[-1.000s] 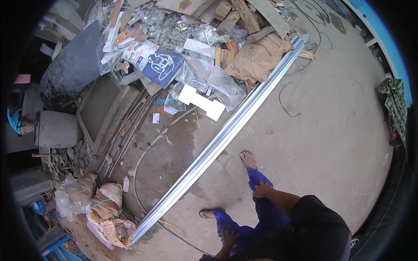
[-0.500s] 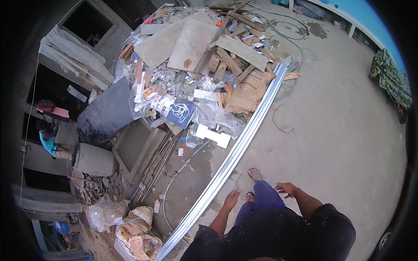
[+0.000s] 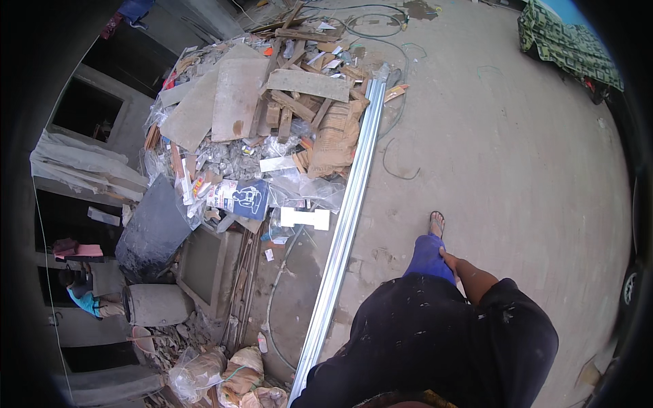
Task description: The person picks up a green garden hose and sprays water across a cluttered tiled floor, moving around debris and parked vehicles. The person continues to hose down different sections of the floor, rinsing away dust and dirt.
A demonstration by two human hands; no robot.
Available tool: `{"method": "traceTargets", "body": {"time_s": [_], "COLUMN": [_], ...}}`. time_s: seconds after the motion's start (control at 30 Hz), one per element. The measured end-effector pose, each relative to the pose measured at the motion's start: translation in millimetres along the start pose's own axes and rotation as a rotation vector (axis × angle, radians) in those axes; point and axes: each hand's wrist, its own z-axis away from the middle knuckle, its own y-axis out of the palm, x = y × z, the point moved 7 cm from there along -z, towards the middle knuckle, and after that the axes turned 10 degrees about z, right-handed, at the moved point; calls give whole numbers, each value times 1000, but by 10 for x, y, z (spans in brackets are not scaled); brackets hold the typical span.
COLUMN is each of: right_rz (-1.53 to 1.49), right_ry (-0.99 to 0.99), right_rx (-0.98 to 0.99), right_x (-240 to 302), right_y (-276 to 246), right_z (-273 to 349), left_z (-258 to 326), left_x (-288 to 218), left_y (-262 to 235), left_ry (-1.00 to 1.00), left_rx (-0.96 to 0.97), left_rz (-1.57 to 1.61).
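Note:
My right hand (image 3: 448,261) hangs beside the blue trouser leg (image 3: 427,257), its fingers loosely apart with nothing seen in them. Whether it touches the cloth is unclear. My left hand is out of sight. One sandalled foot (image 3: 437,224) shows ahead of the leg. To my left, a bundle of long, silvery metal profiles (image 3: 345,251) lies on the ground, running from near my body to the far debris pile. Neither hand is seen touching it.
Left of the profiles rises a heap with boards (image 3: 238,95), wood scraps, a brown sack (image 3: 333,139) and plastic. A barrel (image 3: 160,304), stuffed bags (image 3: 241,370) and a hose (image 3: 272,299) lie nearer. Another person (image 3: 85,299) stands far left. A camouflage cover (image 3: 564,44) drapes something far right.
My left hand has gone out of view. My right hand has come in against the trouser leg. The view has shifted, and only one foot shows now instead of two.

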Motion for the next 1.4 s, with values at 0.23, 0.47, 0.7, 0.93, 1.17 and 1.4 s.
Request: {"method": "traceTargets", "body": {"time_s": [0.23,0.47,0.7,0.93,1.17,1.4], "right_rz": [-190,-120,110,-86,-214,-658], "right_ry": [-130,-348,-569,-619,-29,-19], "right_rx": [64,-98,-360,-394,-417,-399], "right_x": [304,1370,2828,3775,3022,3761], "right_y": [-1300,-3246,-4610,-5630,-6195,-6377], "right_z": [492,1729,2027,1962,1267,1545], "left_z": [-670,-1359,-1624,-3289,-3894,-3392], "left_x": [-1617,-3496,-5555,-5779,-8254,-11713], "left_y": [1204,2974,3737,3805,5228,7632], "left_ry": [-61,-312,121,-221,-497,54], "left_rx": [115,413,299,312,313,617], "left_rz": [-24,42,181,-369,-218,-413]}}
